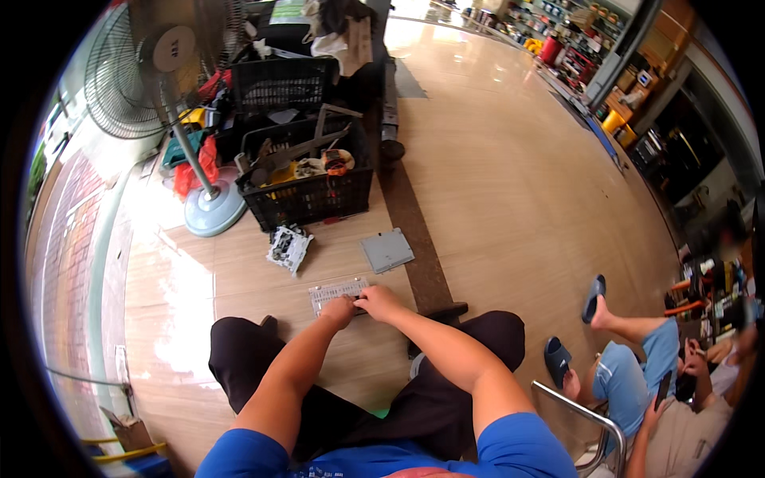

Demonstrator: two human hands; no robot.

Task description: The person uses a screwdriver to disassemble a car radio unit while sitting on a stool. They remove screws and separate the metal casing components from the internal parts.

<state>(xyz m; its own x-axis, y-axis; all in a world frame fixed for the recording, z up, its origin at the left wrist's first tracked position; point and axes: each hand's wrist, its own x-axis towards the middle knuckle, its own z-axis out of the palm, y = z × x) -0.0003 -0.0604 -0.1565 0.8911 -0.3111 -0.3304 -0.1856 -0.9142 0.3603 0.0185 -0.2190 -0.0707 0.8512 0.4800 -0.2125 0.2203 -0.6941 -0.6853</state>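
Low between my knees lies a flat, pale rectangular panel (323,293) with rows of small dark marks. My left hand (340,311) rests at its near edge with the fingers curled together; what they hold, if anything, is hidden. Close beside it, my right hand (380,303) pinches at the panel's right part, where a small dark thing shows at the fingertips, too small to name. Beyond the hands, a smooth grey rectangular cover (388,250) lies flat on the floor. Left of it sits a white-and-black part with an uneven frame (289,248).
A black plastic crate (307,199) of tools, including an orange tape measure (335,162), stands ahead. To its left is a pedestal fan (213,213). A dark strip (414,231) crosses the tiled floor. At right, another person sits near a chrome rail (586,414) and a slipper (557,358).
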